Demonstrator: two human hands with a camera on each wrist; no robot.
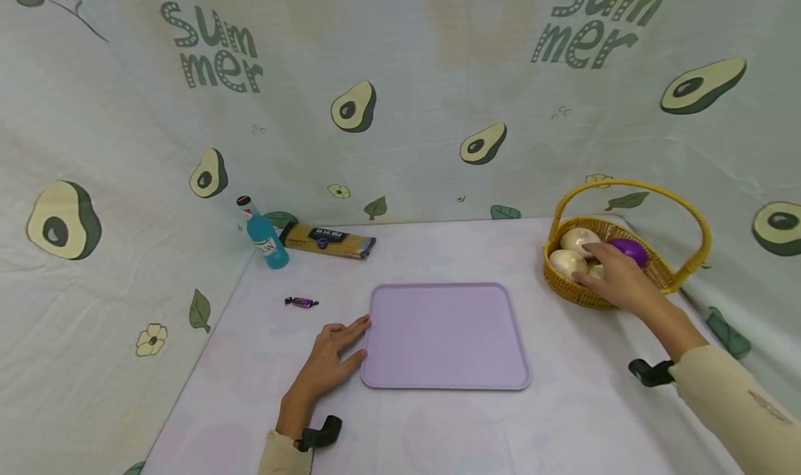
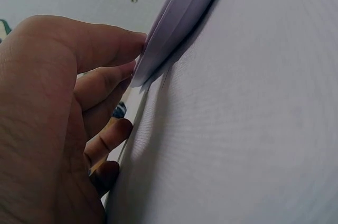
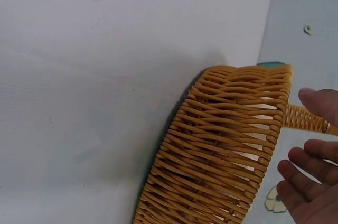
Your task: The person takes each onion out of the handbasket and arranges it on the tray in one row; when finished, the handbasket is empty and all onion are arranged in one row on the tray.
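Note:
My left hand (image 1: pixel 328 360) rests at the left edge of a flat lilac tray (image 1: pixel 446 336), thumb and extended fingertips touching its rim. In the left wrist view those fingertips meet the side of the tray (image 2: pixel 174 26). On the right, my right hand (image 1: pixel 616 277) hovers over a yellow wicker basket (image 1: pixel 563 286) with an arched handle. Round, pale, glossy pieces (image 1: pixel 568 261) and a shiny purple piece (image 1: pixel 628 251) lie inside it. The right wrist view shows the fingers loosely bent above the basket's rim, with nothing seen in them; the basket's contents are hidden there.
At the back left stands a blue bottle (image 1: pixel 268 240) with a dark cap. Beside it lies a golden-brown packet (image 1: pixel 328 241) with a black label. A small purple wrapped candy (image 1: pixel 302 302) sits nearer. Printed cloth hangs behind and beside the table.

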